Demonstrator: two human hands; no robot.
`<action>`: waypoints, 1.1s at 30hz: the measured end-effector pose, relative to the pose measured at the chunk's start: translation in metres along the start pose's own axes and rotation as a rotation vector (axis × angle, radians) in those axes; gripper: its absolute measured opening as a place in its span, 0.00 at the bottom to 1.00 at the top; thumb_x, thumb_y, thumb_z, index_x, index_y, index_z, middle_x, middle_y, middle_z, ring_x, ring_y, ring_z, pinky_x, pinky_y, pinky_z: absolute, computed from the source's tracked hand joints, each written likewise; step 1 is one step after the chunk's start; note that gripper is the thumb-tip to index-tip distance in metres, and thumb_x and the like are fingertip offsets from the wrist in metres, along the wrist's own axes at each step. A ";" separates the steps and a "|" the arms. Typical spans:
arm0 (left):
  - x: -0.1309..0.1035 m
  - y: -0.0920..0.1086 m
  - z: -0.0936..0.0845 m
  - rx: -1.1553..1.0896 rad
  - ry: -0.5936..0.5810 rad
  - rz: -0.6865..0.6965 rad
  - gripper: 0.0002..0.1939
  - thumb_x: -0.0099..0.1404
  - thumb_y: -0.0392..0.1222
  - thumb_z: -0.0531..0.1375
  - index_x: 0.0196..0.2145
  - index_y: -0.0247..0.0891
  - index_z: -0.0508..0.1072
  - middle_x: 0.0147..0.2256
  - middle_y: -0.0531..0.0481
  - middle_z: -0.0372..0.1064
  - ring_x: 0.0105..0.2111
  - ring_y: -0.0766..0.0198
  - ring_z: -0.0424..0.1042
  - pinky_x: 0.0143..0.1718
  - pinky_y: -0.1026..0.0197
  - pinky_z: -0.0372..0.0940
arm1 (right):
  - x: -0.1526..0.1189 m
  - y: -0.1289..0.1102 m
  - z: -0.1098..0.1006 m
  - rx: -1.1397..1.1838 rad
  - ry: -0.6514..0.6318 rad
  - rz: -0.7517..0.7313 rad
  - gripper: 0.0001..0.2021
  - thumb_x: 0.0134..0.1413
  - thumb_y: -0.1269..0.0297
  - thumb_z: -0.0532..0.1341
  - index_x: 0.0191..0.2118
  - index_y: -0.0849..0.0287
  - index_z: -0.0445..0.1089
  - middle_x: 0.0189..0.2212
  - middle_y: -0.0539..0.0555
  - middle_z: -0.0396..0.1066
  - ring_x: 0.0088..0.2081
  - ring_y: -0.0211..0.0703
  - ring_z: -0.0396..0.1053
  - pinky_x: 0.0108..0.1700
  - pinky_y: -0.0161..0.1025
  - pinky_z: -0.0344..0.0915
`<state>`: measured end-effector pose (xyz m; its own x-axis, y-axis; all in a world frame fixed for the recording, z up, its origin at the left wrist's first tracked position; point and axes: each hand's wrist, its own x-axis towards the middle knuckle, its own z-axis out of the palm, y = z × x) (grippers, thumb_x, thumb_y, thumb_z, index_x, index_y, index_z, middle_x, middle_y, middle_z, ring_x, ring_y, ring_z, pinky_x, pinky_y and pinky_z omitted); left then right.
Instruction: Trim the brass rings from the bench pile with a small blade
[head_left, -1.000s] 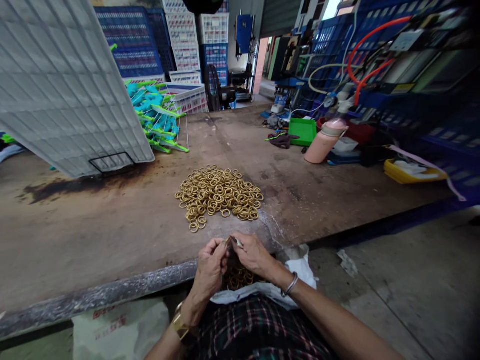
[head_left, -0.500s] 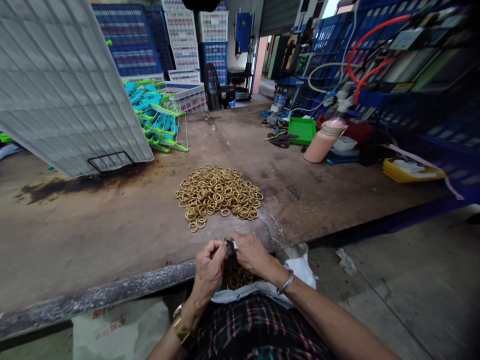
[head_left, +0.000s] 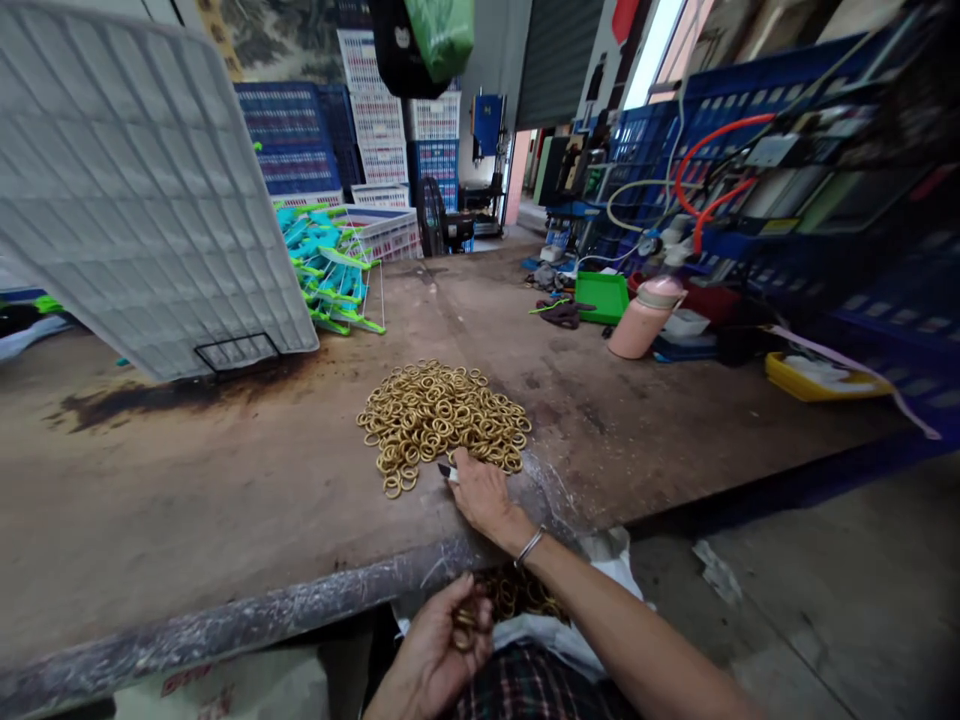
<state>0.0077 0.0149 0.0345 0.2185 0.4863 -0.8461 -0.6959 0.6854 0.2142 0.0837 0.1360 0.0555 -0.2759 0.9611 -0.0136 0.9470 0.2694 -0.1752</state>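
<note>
A heap of brass-coloured rings lies on the brown table. My right hand is at the heap's front edge, its fingers closed round a small dark-bladed tool with a pale handle. Lower down, over my lap, my left hand is turned palm up with curled fingers round a few rings. Beside it, an open white sack on my lap holds more rings, partly hidden by my right forearm.
A grey ribbed panel leans at the left, near turquoise and green plastic pieces. A green tray, a pink bottle and a yellow tray stand at the right. The table's front edge crosses before me.
My right hand has moved forward from my left hand to the heap with the tool. My left hand has dropped towards my lap and turned palm up. The view has tilted upward.
</note>
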 end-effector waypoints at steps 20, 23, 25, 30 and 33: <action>0.000 -0.009 -0.004 0.008 0.015 0.128 0.05 0.58 0.34 0.56 0.30 0.34 0.61 0.22 0.49 0.63 0.27 0.54 0.74 0.25 0.61 0.65 | -0.013 0.021 0.003 1.097 -0.080 0.005 0.08 0.54 0.63 0.48 0.27 0.58 0.57 0.16 0.43 0.57 0.16 0.30 0.53 0.20 0.29 0.52; -0.011 -0.009 -0.006 0.113 -0.102 0.155 0.06 0.57 0.35 0.58 0.31 0.31 0.64 0.24 0.46 0.66 0.27 0.58 0.73 0.25 0.62 0.65 | -0.024 0.023 -0.001 1.413 -0.246 0.113 0.09 0.51 0.57 0.51 0.28 0.56 0.54 0.14 0.39 0.51 0.11 0.27 0.41 0.13 0.27 0.42; -0.021 -0.008 -0.004 0.207 -0.185 0.247 0.10 0.55 0.39 0.60 0.32 0.31 0.66 0.27 0.45 0.68 0.25 0.63 0.71 0.22 0.65 0.64 | -0.031 0.023 -0.007 1.546 -0.317 0.138 0.11 0.48 0.55 0.54 0.30 0.56 0.54 0.14 0.38 0.52 0.11 0.26 0.39 0.12 0.27 0.40; -0.033 0.009 0.010 0.419 -0.068 0.687 0.18 0.55 0.51 0.59 0.37 0.36 0.65 0.22 0.56 0.64 0.15 0.74 0.58 0.13 0.70 0.53 | -0.049 0.021 -0.020 1.693 -0.442 0.087 0.15 0.46 0.52 0.58 0.30 0.57 0.54 0.14 0.37 0.51 0.11 0.25 0.40 0.12 0.25 0.41; -0.028 0.021 0.019 0.500 -0.013 0.797 0.20 0.55 0.54 0.58 0.39 0.37 0.65 0.19 0.60 0.59 0.13 0.75 0.53 0.13 0.71 0.50 | -0.057 0.019 -0.019 1.684 -0.470 0.056 0.15 0.48 0.51 0.57 0.29 0.57 0.55 0.14 0.38 0.51 0.11 0.25 0.41 0.12 0.26 0.41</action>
<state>-0.0001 0.0256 0.0716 -0.1861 0.9161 -0.3551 -0.2700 0.2999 0.9150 0.1206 0.0878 0.0719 -0.5602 0.7863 -0.2605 -0.1495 -0.4054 -0.9018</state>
